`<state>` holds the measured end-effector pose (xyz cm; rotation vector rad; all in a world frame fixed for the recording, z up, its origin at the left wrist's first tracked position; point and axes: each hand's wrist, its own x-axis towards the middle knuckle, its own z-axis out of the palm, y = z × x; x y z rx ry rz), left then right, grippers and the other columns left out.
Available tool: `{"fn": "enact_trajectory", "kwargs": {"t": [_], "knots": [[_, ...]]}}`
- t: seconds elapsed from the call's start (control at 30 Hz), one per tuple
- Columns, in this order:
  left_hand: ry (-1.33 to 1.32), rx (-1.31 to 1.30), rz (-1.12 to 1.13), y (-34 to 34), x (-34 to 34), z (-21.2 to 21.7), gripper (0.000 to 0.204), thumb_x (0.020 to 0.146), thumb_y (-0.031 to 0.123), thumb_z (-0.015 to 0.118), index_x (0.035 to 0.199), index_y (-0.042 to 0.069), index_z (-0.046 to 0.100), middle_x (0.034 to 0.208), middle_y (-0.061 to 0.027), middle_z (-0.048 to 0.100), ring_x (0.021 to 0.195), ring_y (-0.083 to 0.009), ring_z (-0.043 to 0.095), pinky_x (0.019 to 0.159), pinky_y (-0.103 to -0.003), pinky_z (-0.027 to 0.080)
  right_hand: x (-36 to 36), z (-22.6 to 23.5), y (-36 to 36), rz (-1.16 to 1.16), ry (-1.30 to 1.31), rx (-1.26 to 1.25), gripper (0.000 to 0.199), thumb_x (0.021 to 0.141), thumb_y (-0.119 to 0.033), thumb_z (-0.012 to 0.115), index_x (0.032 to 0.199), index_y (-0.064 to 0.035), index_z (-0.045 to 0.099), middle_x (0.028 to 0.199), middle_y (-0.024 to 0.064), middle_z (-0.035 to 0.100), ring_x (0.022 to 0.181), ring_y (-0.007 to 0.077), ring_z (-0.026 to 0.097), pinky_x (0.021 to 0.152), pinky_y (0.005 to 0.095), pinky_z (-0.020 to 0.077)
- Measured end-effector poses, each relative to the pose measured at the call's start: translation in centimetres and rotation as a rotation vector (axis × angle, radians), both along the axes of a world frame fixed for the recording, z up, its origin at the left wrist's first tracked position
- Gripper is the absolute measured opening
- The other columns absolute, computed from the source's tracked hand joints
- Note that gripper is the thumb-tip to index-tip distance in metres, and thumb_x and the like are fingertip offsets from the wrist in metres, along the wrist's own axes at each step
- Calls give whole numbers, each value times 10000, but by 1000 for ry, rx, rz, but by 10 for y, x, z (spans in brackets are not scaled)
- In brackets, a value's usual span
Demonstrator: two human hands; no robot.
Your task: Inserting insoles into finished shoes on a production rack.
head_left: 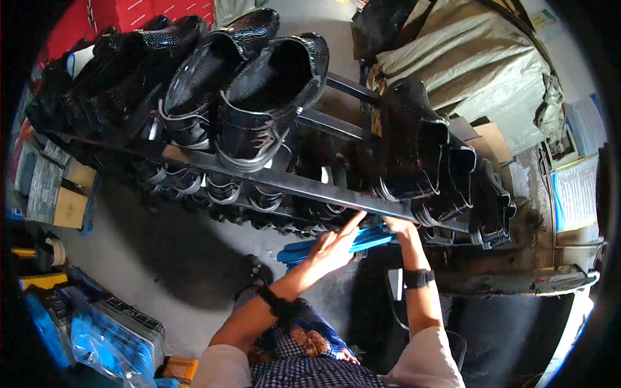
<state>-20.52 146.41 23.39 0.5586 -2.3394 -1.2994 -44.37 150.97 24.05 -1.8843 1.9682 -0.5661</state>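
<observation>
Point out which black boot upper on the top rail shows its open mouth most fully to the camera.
The glossy black boot upper rightmost in the left cluster: its dark hollow opening faces up toward the camera, while the uppers at the right end hang side-on.

Both hands (pixel 333 244) (pixel 398 225) on blue shoe lasts (pixel 362 240) under rack (pixel 284 182) of black boots (pixel 259 97).

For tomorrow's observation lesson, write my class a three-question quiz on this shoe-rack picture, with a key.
1. True or false: the glossy black leather shoe uppers hang on a dark metal bar rack.
2. What colour are the flat strips under the rack that both hands reach?
A red
B blue
C white
3. What does the right wrist carry?

Key:
1. True.
2. B. The left hand lies open on them; the right hand grips them.
3. A black wristband.
</observation>
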Motion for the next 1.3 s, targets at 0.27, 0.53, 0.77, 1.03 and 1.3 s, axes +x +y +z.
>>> {"fn": "enact_trajectory", "kwargs": {"t": [0.27,0.53,0.77,1.03,1.3], "knots": [[311,1128,329,61,71,-16,366,764,172,655,1056,-16,538,980,-85,597,893,-153,559,768,-278,456,175,27,104,-415,-505,-13,769,806,-258,589,1342,40,125,1366,235,220,1277,313,205,1031,376,187],[177,1276,682,103,95,-5,498,754,266,672,1111,-25,486,1009,-111,569,904,-191,544,776,-291,438,256,34,135,-389,-29,-222,501,821,-84,543,1261,-15,313,1314,213,304,1167,257,361,975,360,276],[113,1141,901,117,150,-36,642,720,357,689,1174,-23,439,1147,-127,509,1067,-203,466,893,-324,370,234,40,128,-806,-1407,-351,529,781,70,472,1266,-106,359,955,42,527,882,134,499,802,246,379],[-93,288,650,44,212,-1,511,711,323,678,1085,27,495,915,-183,614,861,-293,605,736,-347,487,234,103,78,-439,-1405,225,709,724,-352,650,1298,-65,351,845,-33,402,612,87,397,474,203,321],[-85,-225,168,-63,205,27,337,657,154,659,949,51,526,1354,-119,310,627,-292,611,525,-359,500,254,128,-43,-389,-523,200,321,801,-191,519,1027,28,582,736,40,580,639,96,484,544,237,388]]}}
